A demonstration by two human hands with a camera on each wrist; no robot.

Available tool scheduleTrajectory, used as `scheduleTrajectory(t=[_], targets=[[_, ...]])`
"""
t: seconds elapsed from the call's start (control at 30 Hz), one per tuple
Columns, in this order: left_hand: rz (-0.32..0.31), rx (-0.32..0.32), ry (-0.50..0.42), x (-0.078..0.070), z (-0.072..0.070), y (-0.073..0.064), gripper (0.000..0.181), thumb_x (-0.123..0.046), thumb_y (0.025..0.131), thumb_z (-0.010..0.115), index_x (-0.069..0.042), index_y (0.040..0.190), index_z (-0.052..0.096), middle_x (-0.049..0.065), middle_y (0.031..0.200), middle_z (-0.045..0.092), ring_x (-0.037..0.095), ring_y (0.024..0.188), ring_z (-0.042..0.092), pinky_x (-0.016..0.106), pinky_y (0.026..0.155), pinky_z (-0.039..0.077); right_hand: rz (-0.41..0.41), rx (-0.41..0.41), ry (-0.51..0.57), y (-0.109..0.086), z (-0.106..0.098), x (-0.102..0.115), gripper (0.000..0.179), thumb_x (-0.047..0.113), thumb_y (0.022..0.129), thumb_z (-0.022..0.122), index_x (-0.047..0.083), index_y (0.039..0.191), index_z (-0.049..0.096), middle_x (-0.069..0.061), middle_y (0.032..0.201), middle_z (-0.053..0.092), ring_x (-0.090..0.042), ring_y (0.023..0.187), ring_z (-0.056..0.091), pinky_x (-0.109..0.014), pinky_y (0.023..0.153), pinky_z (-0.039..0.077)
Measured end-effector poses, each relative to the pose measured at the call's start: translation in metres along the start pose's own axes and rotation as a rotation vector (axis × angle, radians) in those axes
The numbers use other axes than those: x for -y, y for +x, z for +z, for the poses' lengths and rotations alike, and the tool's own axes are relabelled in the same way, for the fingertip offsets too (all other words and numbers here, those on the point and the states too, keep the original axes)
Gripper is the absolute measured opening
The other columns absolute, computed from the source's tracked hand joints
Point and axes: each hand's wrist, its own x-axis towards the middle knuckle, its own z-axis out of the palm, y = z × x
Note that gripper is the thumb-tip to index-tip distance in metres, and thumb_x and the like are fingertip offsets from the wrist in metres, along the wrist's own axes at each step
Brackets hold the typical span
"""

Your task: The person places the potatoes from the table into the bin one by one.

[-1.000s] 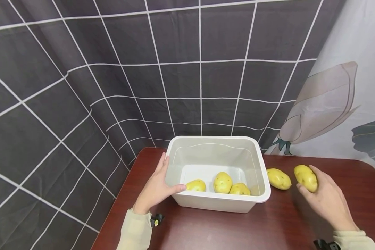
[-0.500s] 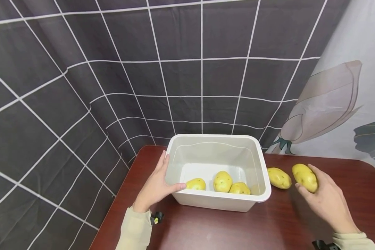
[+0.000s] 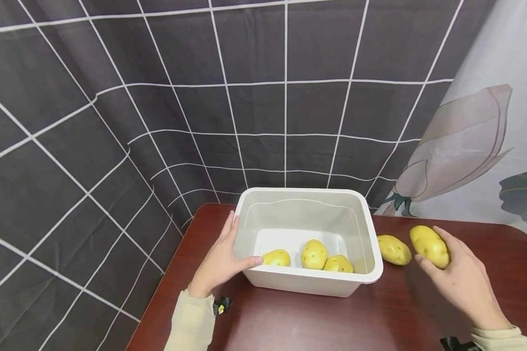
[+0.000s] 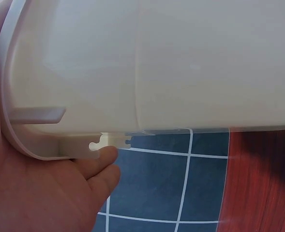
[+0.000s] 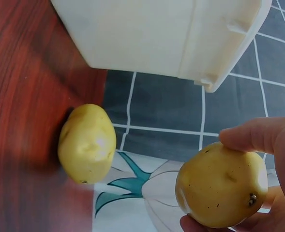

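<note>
A white plastic bin [image 3: 303,279] stands on the table with several yellow potatoes inside, among them one potato [image 3: 314,254] near its middle. My left hand [image 3: 217,265] grips the bin's near left corner, thumb on the front rim and fingers along the left side; the left wrist view shows the fingers [image 4: 103,181] at the rim's edge. To the right of the bin, my right hand [image 3: 463,278] holds a potato [image 3: 429,246] between thumb and fingers. In the right wrist view, this held potato [image 5: 222,186] appears above the table level. A loose potato [image 3: 394,250] lies between bin and right hand.
The reddish-brown wooden table [image 3: 290,321] ends just behind the bin. A dark cloth with white grid lines [image 3: 246,112] hangs at the back and left. A pale curtain with a flower print [image 3: 461,141] hangs at the back right.
The potato in my right hand has risen slightly and tilted a little. The view has shifted slightly. My left hand keeps its place on the bin.
</note>
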Motion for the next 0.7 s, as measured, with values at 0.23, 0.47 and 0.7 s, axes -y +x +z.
scheduleTrajectory(t=[0.23, 0.47, 0.7], targets=[[0.015, -0.006, 0.010, 0.000, 0.003, 0.002, 0.121, -0.060, 0.074, 0.082, -0.010, 0.161, 0.016, -0.006, 0.168, 0.002, 0.025, 0.151, 0.021, 0.053, 0.114, 0.032, -0.008, -0.006, 0.007, 0.001, -0.003, 0.002, 0.075, 0.021, 0.085, 0.076, 0.001, 0.149, 0.043, -0.030, 0.126, 0.054, -0.044, 0.091, 0.052, -0.047, 0.063, 0.035], [0.001, 0.000, 0.013, 0.001, 0.003, 0.001, 0.122, -0.063, 0.073, 0.082, -0.011, 0.162, 0.015, -0.006, 0.168, 0.001, 0.025, 0.151, 0.021, 0.053, 0.114, 0.032, -0.027, -0.007, 0.010, 0.002, -0.004, 0.006, 0.075, 0.021, 0.085, 0.076, 0.003, 0.150, 0.043, -0.029, 0.128, 0.053, -0.042, 0.094, 0.051, -0.047, 0.067, 0.034], [0.007, -0.005, 0.015, -0.001, 0.001, 0.000, 0.123, -0.065, 0.073, 0.080, -0.010, 0.161, 0.014, -0.005, 0.168, 0.001, 0.025, 0.151, 0.021, 0.053, 0.114, 0.031, -0.057, -0.013, 0.018, 0.006, -0.005, 0.013, 0.075, 0.020, 0.084, 0.076, 0.004, 0.150, 0.044, -0.029, 0.127, 0.054, -0.040, 0.093, 0.050, -0.045, 0.067, 0.034]])
